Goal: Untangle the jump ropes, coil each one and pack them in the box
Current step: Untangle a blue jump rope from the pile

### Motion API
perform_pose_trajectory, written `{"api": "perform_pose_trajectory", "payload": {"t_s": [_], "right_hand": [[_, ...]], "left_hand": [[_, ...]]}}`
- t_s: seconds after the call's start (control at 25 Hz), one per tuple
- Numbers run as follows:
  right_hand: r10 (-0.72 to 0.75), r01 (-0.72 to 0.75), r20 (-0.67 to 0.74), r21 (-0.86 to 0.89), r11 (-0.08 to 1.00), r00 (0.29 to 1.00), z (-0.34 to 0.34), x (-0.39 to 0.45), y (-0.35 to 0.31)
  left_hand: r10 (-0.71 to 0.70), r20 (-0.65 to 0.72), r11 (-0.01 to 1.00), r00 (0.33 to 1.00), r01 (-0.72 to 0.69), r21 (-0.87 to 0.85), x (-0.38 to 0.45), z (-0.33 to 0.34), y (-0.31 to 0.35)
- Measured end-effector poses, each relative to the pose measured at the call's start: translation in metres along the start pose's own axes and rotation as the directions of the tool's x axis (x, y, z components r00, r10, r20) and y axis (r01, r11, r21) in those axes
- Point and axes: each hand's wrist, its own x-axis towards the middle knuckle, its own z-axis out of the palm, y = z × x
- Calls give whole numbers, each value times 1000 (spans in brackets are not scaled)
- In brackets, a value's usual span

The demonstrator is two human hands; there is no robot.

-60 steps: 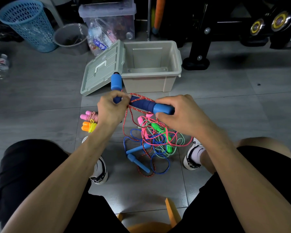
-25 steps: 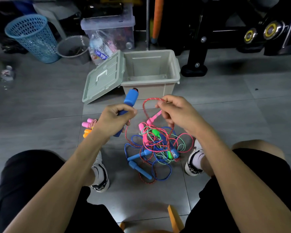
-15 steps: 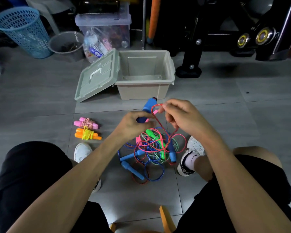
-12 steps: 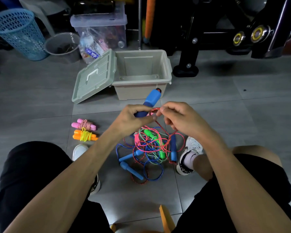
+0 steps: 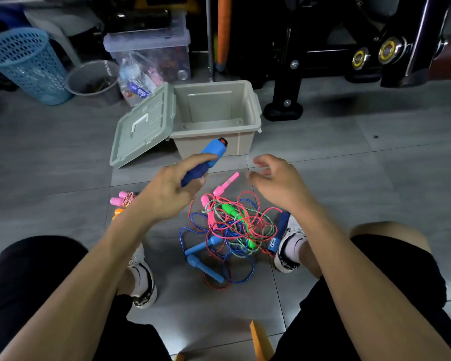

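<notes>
My left hand (image 5: 167, 190) grips a blue jump-rope handle (image 5: 211, 155) that points up toward the box. Its red braided rope (image 5: 193, 207) drops into the tangle of ropes (image 5: 232, 230) on the floor between my feet, with pink, green and blue handles mixed in. My right hand (image 5: 276, 183) hovers above the tangle with fingers loosely spread and nothing in it. The beige box (image 5: 245, 142) stands beyond, its inside bare, its grey-green lid (image 5: 141, 126) leaning on the left wall. Two coiled ropes, pink (image 5: 123, 199) and orange (image 5: 117, 212), lie left of my forearm.
A blue mesh basket (image 5: 26, 63), a grey bucket (image 5: 94, 82) and a clear storage bin (image 5: 151, 53) stand at the back left. Black gym equipment (image 5: 349, 48) fills the back right. My shoes (image 5: 289, 243) flank the tangle. An orange stool edge (image 5: 258, 340) shows below.
My right hand has let go of the red rope and opened, moving slightly right. The left hand still holds the blue handle, now tilted toward the box.
</notes>
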Motion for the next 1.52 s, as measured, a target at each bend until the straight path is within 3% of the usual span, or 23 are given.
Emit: {"api": "perform_pose_trajectory", "payload": {"t_s": [0.16,0.28,0.36,0.44,0.48,0.52,0.56,0.6,0.64,0.68,0.76,0.84,0.96,1.04,1.12,1.16,1.2,1.28,1.36,1.44,1.52], "right_hand": [[-140,37,184,477,878,973,14,0,-32],[-197,9,218,648,762,956,21,0,-49],[-187,-26,237,680,733,953,25,-2,-55],[-163,0,219,596,803,962,30,-3,-56],[-162,30,203,532,846,966,31,-3,-56],[-171,65,184,473,878,968,31,-4,-56],[-191,110,160,415,903,968,31,-6,-57],[-227,171,132,340,925,965,30,-7,-58],[-274,241,110,246,939,955,30,-8,-57],[-321,303,107,154,940,941,30,-9,-57],[-382,379,127,51,924,915,32,-11,-60],[-414,413,142,38,910,899,31,-12,-64],[-421,408,135,114,906,897,29,-14,-65],[-374,359,189,110,927,908,24,-14,-62],[-330,319,238,85,944,913,12,-11,-56],[-329,317,212,89,944,920,5,-8,-53],[-334,319,158,112,941,929,-3,-6,-50],[-339,325,57,180,929,939,-12,-4,-46],[-350,334,79,168,928,933,-9,-4,-48],[-355,343,203,92,935,913,4,-7,-53],[-361,361,283,55,931,888,16,-10,-59]], "left_hand": [[26,129,974,991,3,-226,-17,-25,10],[-5,187,926,982,75,-371,-26,-39,6],[-31,128,898,991,84,-432,-29,-43,-1],[-142,-90,832,986,70,-551,-27,-42,-10],[-272,-228,772,935,71,-631,-23,-44,-14],[-424,-338,710,840,77,-700,-18,-47,-19],[-543,-412,686,732,103,-720,-14,-52,-25],[-591,-456,716,665,171,-677,-10,-56,-29],[-572,-470,773,673,249,-583,-7,-56,-33],[-498,-439,836,748,279,-472,-5,-54,-34],[-286,-256,930,923,204,-305,-9,-42,-23],[-124,-51,981,991,115,-156,-13,-27,-13],[-81,-11,997,997,81,16,-11,-16,-13],[-180,-146,974,973,155,-166,-6,-19,-21],[-355,-371,925,858,263,-276,0,-31,-38],[-413,-450,911,792,361,-202,1,-37,-51],[-464,-464,871,755,484,-84,-1,-40,-61],[-565,-294,786,771,611,90,-5,-31,-68],[-522,-88,845,849,528,84,-8,-17,-57],[-309,9,950,951,309,-41,-7,-9,-34],[-63,3,994,998,63,-92,-7,-3,-19]]}}
